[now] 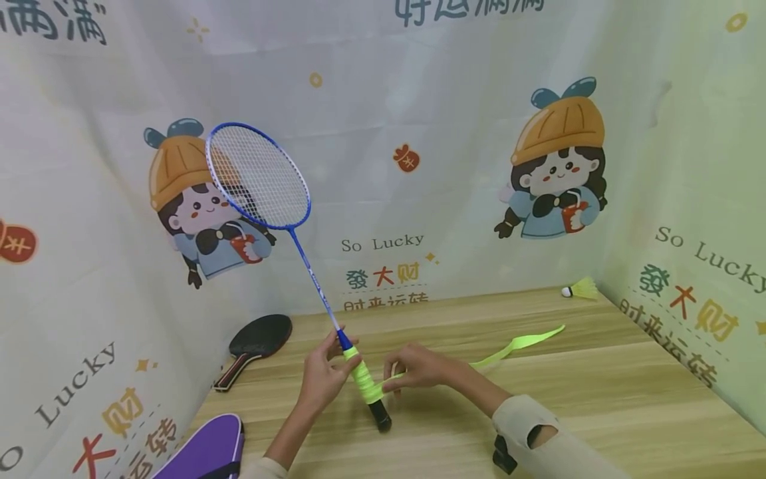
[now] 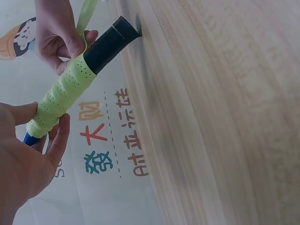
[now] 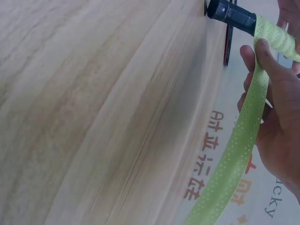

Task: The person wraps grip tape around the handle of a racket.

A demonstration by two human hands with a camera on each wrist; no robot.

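A blue and white badminton racket (image 1: 317, 286) stands tilted, its head up and to the left. Perforated yellow-green grip tape (image 2: 65, 93) is wound round the upper part of its handle, while the black butt end (image 2: 110, 44) shows bare. My left hand (image 1: 326, 372) holds the handle near its top, thumb and fingers on the wound tape. Between thumb and fingers, my right hand (image 1: 419, 366) pinches the loose strip (image 3: 239, 145) close to where it meets the handle. That strip's free end trails off to the right above the table in the head view.
On the wooden table (image 1: 598, 399), a black table tennis bat (image 1: 260, 336) lies at the back left. A purple case (image 1: 209, 446) sits at the front left. The yellow shuttlecock (image 1: 580, 289) is in the far right corner. Printed cloth walls (image 1: 359, 186) surround the table.
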